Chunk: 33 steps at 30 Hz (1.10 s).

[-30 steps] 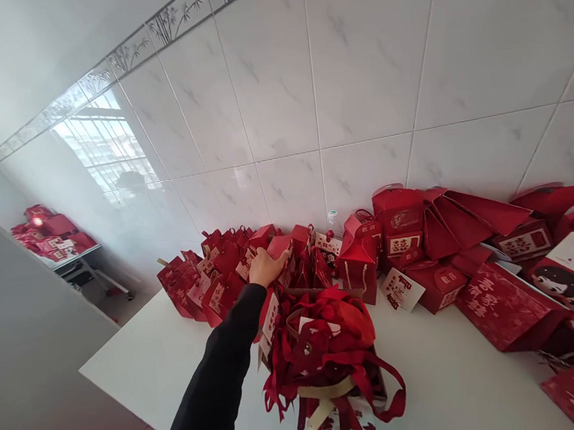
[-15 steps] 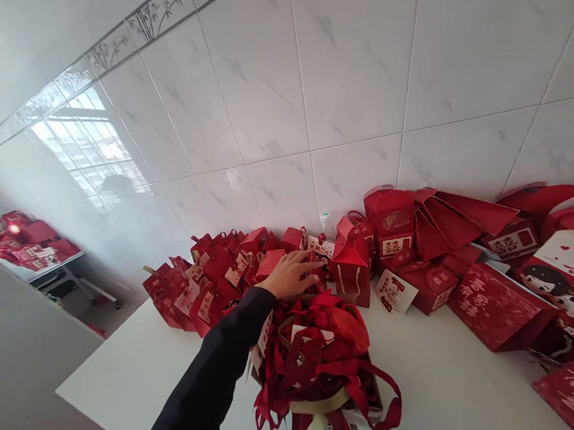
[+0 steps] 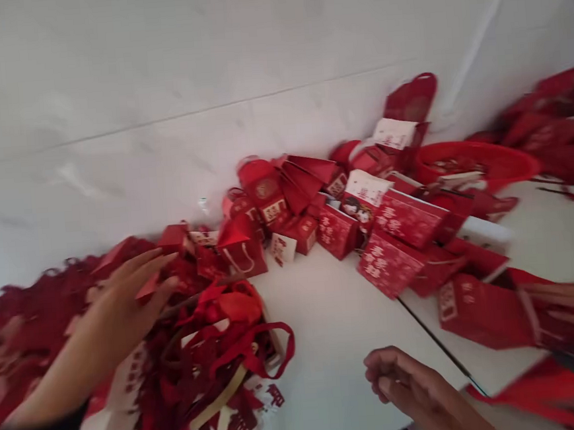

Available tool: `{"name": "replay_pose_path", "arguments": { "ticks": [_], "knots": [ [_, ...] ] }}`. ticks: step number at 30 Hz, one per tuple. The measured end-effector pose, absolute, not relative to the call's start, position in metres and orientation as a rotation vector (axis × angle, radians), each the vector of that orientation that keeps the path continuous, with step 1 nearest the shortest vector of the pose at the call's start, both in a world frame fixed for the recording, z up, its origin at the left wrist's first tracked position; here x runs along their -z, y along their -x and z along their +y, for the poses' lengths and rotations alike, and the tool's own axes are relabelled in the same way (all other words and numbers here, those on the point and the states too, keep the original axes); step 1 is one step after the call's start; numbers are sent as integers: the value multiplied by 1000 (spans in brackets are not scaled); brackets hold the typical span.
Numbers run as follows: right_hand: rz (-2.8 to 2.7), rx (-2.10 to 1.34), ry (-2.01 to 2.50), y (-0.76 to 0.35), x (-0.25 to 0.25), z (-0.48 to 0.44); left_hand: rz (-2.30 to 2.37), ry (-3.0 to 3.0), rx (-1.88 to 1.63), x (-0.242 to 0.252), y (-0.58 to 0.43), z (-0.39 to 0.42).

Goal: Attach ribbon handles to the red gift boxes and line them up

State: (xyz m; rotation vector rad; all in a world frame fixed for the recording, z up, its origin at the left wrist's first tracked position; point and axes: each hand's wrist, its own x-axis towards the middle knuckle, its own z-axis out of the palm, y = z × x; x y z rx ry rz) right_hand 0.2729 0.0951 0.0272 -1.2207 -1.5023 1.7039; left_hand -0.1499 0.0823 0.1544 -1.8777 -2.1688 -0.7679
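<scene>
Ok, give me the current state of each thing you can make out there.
Left hand: open, fingers spread, over red boxes; contact unclear
Right hand: fingers loosely curled, gripping nothing visible
Red ribbons: loose, tangled, heaped
Rope-handled bag: upright
White card: leaning
Red basin: open-topped, holding small items, blurred
Bottle: upright by the wall, partly hidden

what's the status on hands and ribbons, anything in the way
Left hand open beside heaped red ribbons; right hand half-curled, nothing visible in it; another person's hand by a red box, apart from ribbons.
</scene>
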Motion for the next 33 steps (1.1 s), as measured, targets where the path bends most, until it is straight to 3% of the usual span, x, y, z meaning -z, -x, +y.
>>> {"name": "replay_pose_path", "arguments": {
  "ticks": [5, 9, 13, 19, 22, 27, 33],
  "knots": [
    [-1565, -1717, 1251, -303, -19, 88, -1839, 2069, 701, -114, 67, 41],
    [-1536, -1815, 1257, -325, 1, 75, -1920, 2006, 333, -67, 9, 32],
    [-1427, -1893, 1257, -342, 14, 67, -2010, 1956, 206, -45, 5, 29],
    [-1449, -1730, 1281, -362, 13, 67, -1760, 1946, 319, -40, 24, 18],
    [-1528, -1475, 1309, -380, 7, 80, -1575, 1902, 433, -34, 19, 16],
    [-1693, -515, 1487, -423, -8, 111, -1454, 1918, 862, 0, -32, 17],
    [-1909, -297, 1525, -445, -11, 154, -1823, 2100, 1315, 51, -138, 51]
  ]
}}
